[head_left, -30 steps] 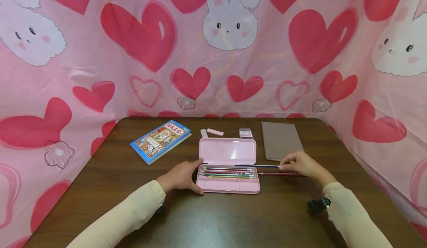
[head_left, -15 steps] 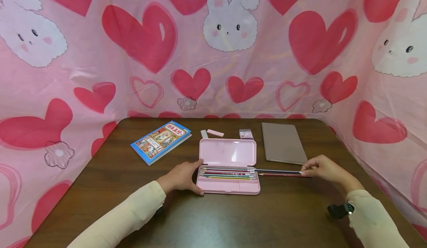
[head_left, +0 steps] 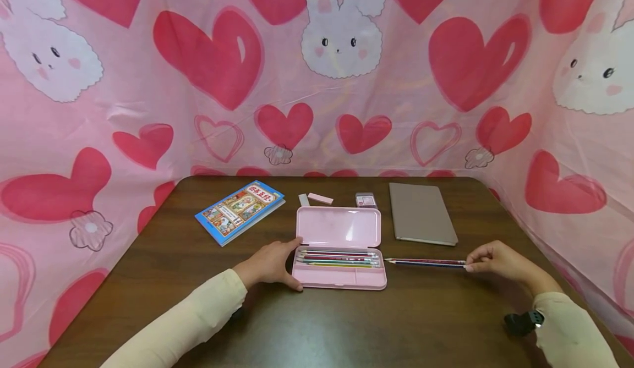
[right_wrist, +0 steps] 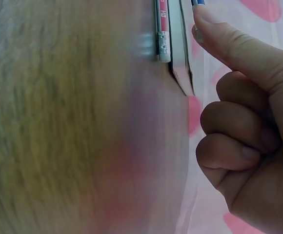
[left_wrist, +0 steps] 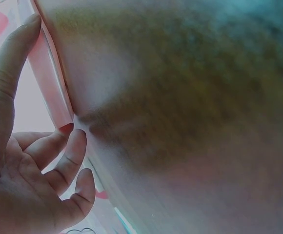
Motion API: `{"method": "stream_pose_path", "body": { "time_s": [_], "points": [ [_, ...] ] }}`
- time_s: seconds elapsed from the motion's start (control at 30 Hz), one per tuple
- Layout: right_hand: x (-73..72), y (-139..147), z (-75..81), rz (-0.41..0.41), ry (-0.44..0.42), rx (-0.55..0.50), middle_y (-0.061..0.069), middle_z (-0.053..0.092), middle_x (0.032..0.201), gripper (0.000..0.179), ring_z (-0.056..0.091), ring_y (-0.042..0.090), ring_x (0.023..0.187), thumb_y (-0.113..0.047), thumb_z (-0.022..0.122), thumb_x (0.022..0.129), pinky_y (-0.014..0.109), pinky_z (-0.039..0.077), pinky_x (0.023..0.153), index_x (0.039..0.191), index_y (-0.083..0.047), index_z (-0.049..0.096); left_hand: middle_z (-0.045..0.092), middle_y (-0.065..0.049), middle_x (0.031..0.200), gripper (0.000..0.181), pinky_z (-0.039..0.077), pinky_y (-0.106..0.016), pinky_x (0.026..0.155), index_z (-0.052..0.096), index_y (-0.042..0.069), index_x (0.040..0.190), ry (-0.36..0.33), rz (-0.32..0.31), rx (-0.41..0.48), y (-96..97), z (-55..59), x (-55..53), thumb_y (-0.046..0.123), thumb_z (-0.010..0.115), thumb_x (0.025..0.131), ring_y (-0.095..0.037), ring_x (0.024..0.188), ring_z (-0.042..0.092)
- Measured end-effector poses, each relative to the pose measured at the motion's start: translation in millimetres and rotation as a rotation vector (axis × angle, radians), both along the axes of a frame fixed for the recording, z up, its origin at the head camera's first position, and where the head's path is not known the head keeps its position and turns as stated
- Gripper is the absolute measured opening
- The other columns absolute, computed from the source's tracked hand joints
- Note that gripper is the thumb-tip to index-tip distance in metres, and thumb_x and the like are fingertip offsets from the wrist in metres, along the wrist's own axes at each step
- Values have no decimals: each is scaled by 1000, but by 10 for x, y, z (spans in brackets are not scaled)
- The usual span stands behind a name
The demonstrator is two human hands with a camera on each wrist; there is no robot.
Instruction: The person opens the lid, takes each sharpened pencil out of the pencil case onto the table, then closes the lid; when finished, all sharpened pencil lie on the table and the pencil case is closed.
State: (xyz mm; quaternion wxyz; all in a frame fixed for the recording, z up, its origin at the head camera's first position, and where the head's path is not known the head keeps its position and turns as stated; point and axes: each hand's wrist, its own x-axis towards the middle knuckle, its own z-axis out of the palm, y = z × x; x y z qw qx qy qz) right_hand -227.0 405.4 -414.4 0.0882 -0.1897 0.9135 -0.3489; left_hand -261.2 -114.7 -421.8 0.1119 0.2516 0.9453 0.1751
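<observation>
A pink pencil case [head_left: 324,276] lies with its lid raised and several pencils [head_left: 337,259] in its rear compartment. My left hand [head_left: 267,262] holds its left end, thumb at the front corner and index finger near the hinge; the left wrist view shows the thumb [left_wrist: 14,53] along the case edge. To the right of the case, my right hand [head_left: 500,261] pinches a dark blue pencil [head_left: 441,265] by its end, between thumb and index finger. A red pencil [right_wrist: 162,29] lies on the table close alongside it. In the right wrist view the other fingers are curled in.
Behind the case are a pink strip [head_left: 320,198], a small white piece [head_left: 304,199] and a small clear box [head_left: 366,199] with a printed label. A grey-brown notebook [head_left: 422,214] lies back right, a blue-bordered book [head_left: 241,211] back left. Pink patterned cloth [head_left: 342,98] surrounds the wooden table [head_left: 317,329].
My right hand has moved right and toward me, carrying the blue pencil from over the case's right part down to the red pencil's near side. My left hand has stayed at the case.
</observation>
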Motion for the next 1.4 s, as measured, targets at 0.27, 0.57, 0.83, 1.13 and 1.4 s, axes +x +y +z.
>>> {"method": "stream_pose_path", "body": {
  "time_s": [0.27, 0.57, 0.83, 1.13, 1.4],
  "points": [
    [-38, -7, -82, 89, 79, -17, -15, 62, 71, 4, 46, -7, 66, -6, 69, 79, 19, 39, 55, 76, -8, 68, 55, -13, 130, 107, 43, -48, 95, 37, 11, 142, -11, -8, 6, 5, -18, -4, 60, 79, 56, -30, 113, 53],
    [-52, -40, -127, 36, 74, -18, -18, 45, 59, 5, 34, -7, 56, -8, 73, 76, 22, 30, 46, 75, -7, 68, 55, -12, 130, 108, 43, -47, 96, 35, 12, 143, -17, -1, -4, 9, -15, -1, 61, 78, 56, -29, 113, 54],
    [-65, -88, -71, -36, 9, -10, -18, 44, 58, 17, 34, -5, 55, -13, 75, 76, 24, 29, 46, 80, 1, 66, 56, -13, 128, 107, 44, -47, 94, 37, 9, 142, -8, -14, 6, 2, 6, -16, 59, 80, 57, -29, 110, 55],
    [-149, -306, -44, -46, 24, -27, -15, 32, 55, 18, 28, -3, 50, -16, 75, 76, 23, 27, 43, 84, -2, 67, 55, -14, 129, 107, 44, -47, 94, 36, 10, 142, -19, -8, 1, -4, 21, -5, 58, 80, 57, -29, 111, 55],
    [-241, -725, 36, -25, -35, -35, -10, 31, 55, 25, 27, 0, 50, -21, 75, 76, 22, 26, 44, 90, -2, 68, 55, -14, 128, 107, 44, -46, 94, 36, 10, 142, -11, -8, -4, -2, 11, -4, 58, 80, 57, -29, 111, 54]
  ]
}}
